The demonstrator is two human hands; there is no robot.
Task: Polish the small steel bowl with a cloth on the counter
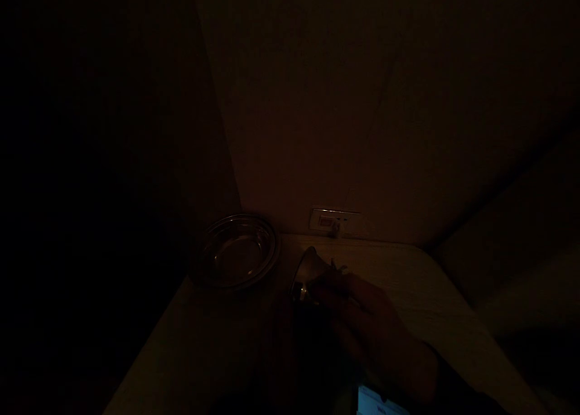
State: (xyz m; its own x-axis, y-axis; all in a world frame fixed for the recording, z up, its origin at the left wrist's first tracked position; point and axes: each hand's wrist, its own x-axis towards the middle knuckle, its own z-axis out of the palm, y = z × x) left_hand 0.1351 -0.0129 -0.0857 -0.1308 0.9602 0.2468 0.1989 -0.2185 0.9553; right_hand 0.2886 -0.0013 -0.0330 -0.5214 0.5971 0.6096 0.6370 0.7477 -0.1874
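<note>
The scene is very dark. My right hand (367, 318) reaches in from the lower right, its fingers curled against a shiny, flared metal piece (310, 270) whose exact kind I cannot make out. A few thin, spiky ends stick up beside the fingertips. Faintly, my left hand (281, 330) shows just below and left of the metal piece; its fingers are lost in shadow. Left of the hands, a round, shiny metal bowl (238, 252) rests on the table.
A pale tabletop (417, 282) meets the wall at the back. On the wall just above it sits a socket plate (335, 220) with something plugged in. A lit phone screen (380, 402) glows at the bottom edge.
</note>
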